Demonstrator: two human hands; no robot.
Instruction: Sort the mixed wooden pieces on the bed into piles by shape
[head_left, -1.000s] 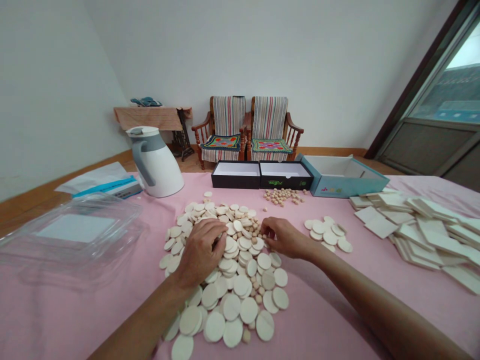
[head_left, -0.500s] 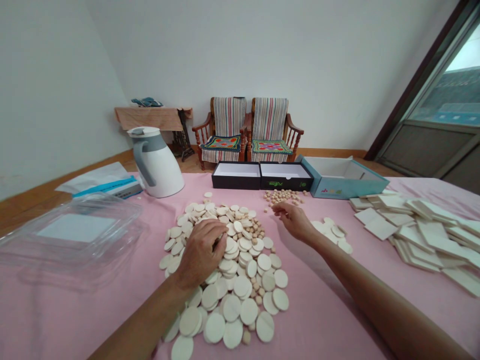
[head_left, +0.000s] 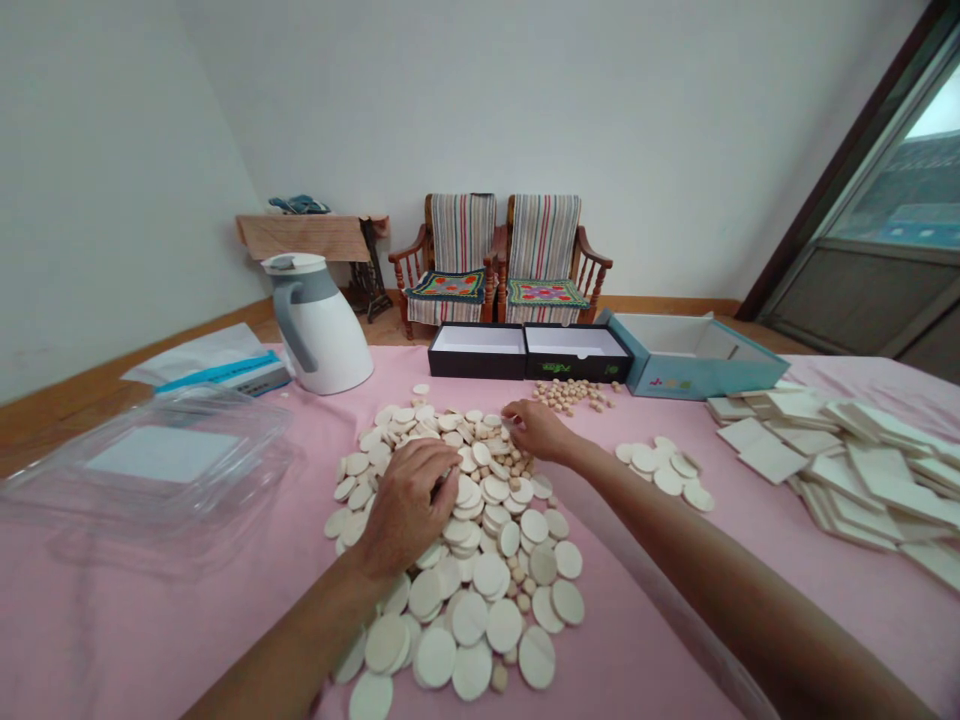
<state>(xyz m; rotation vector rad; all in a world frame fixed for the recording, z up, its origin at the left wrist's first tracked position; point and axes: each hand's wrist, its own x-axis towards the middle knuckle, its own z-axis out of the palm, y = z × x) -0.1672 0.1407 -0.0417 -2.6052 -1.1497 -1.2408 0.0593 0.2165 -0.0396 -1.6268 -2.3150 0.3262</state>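
A spread-out pile of round pale wooden discs [head_left: 469,617], with small wooden cubes [head_left: 523,467] mixed in, lies in front of me. My left hand [head_left: 414,492] rests on the pile's left-middle part, its fingers curled toward the thumb; whatever they hold is hidden. At the pile's far right edge is my right hand [head_left: 536,430], fingertips drawn together beside discs and cubes. What is between them is too small to make out. Beyond that hand lies a separate group of small cubes [head_left: 574,393]. To its right sits a smaller group of discs [head_left: 664,466].
Square wooden tiles [head_left: 840,460] are heaped at right. Two black boxes [head_left: 478,365] and a light-blue box [head_left: 705,375] line the far side. On the left stand a white jug [head_left: 330,340] and a clear plastic container [head_left: 165,455]. A pink cloth [head_left: 630,610] covers the table.
My right hand has moved left, from beside the separate group of cubes to the edge of the large pile. My left hand has stayed on the pile. The view has shifted slightly.
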